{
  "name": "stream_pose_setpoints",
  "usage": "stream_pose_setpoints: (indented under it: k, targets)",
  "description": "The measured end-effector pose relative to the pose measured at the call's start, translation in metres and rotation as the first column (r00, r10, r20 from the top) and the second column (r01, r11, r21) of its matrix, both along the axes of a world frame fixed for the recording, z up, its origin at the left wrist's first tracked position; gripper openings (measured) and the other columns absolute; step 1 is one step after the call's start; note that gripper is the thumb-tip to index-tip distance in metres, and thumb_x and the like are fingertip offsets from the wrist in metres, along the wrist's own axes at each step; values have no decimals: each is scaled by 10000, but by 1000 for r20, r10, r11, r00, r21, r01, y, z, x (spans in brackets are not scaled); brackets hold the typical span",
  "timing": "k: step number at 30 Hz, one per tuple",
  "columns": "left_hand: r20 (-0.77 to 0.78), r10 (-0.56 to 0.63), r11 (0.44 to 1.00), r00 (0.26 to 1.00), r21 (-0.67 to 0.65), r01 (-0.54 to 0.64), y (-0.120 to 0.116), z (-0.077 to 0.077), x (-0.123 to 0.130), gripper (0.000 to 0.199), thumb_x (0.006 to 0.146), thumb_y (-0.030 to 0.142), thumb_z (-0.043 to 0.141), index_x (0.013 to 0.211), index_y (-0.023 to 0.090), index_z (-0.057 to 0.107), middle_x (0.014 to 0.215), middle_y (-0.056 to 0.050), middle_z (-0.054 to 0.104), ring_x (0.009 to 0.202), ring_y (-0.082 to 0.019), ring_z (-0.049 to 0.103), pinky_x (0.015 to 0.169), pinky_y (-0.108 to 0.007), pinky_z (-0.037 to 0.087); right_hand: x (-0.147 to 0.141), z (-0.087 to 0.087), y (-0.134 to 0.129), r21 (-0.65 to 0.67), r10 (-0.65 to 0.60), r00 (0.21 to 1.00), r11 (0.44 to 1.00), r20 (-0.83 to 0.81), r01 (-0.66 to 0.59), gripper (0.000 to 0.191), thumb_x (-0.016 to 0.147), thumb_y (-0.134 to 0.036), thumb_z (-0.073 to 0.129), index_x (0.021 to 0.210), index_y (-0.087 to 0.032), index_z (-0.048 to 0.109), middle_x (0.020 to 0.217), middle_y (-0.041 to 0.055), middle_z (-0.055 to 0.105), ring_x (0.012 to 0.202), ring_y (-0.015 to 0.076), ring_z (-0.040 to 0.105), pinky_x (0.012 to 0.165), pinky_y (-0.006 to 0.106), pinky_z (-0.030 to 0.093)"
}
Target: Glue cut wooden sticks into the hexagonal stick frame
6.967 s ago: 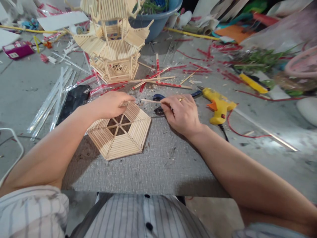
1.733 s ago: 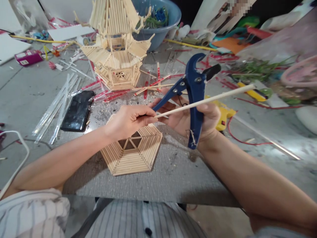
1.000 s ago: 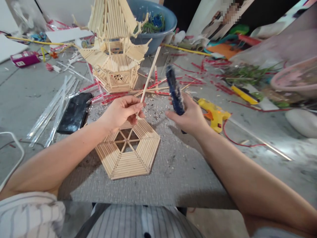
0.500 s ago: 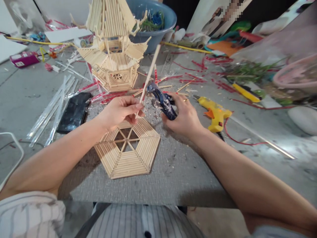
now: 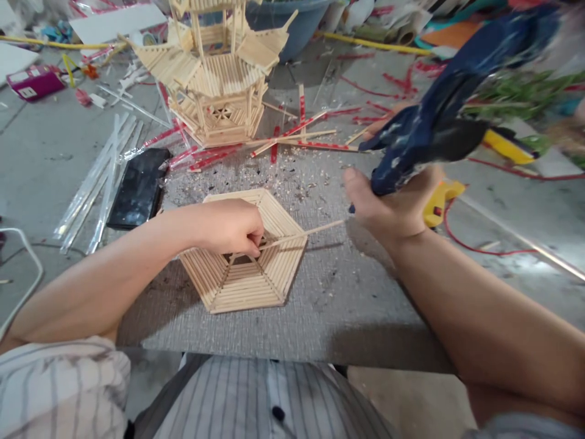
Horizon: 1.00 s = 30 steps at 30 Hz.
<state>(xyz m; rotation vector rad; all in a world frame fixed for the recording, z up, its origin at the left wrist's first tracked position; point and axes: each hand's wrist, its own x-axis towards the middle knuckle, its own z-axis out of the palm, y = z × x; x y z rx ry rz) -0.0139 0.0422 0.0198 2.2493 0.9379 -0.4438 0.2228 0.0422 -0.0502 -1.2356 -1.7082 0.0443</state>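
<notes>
Our left hand pinching a thin stick over a hexagonal wooden panel, our right hand gripping a blue cutter

Left hand pinched a thin stick over the hexagonal panel on the desk — right hand held the blue cutter raised. Phone lay left, pagoda model stood behind — yellow glue gun partly hidden.

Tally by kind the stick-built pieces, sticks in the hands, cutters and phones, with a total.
Stick-built pieces: 2 (hexagonal panel, tower)
Stick in the left hand: 1
Blue cutter in the right hand: 1
Black phone: 1
Total: 5
</notes>
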Motion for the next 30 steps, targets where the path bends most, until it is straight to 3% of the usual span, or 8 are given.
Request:
stream_pose_setpoints:
  k: [3, 6, 17, 23, 30]
  targets:
    - [42, -5, 1000, 999, 28, 4, -2, -6, 0, 106, 713, 221, 637, 651, 182, 714, 580, 12, 633, 529, -87, 479, 562, -251, 278, -3, 1, -1, 106, 13, 1000, 994, -10, -11, 551, 712, -301, 595, 1228, -262, 406, 1138, 99, 566, 1070, 252, 560, 930, 505, 439]
    - [74, -8, 999, 997, 49, 4, -4, -10, 0, 90, 704, 215, 640, 662, 181, 711, 603, 7, 638, 548, -92, 499, 560, -248, 286, -3, 1, -1, 145, 64, 998, 987, 30, -67, 548, 706, -294, 607, 1223, -241, 434, 1189, 107, 557, 1131, 267, 538, 978, 512, 415]
    - [28, -110, 993, 994, 42, 109, -8, -8, 0, 96, 750, 185, 604, 709, 166, 689, 613, 9, 629, 571, -87, 514, 555, -233, 293, -1, 3, -1, 140, 63, 989, 987, 134, -82, 553, 718, -330, 585, 1243, -218, 455, 1154, 106, 596, 1075, 262, 557, 920, 480, 455]
    - [-3, -117, 993, 993, 29, 117, -8, -4, 0, 123, 757, 165, 579, 740, 165, 701, 661, -3, 661, 597, -90, 537, 559, -230, 303, 0, -3, 1, 170, 111, 971, 974, 211, -148, 689, 688, -340, 596, 1323, -311, 330, 1282, 58, 547, 1140, 265, 551, 946, 481, 446]
    - [-15, -140, 988, 990, 55, 141, -9, -4, -1, 146, 754, 169, 566, 756, 165, 712, 688, -22, 683, 618, -108, 549, 575, -240, 316, -2, 1, -2, 193, 112, 966, 968, 234, -159, 686, 701, -312, 601, 1331, -309, 329, 1251, 77, 568, 1128, 268, 559, 924, 470, 461]
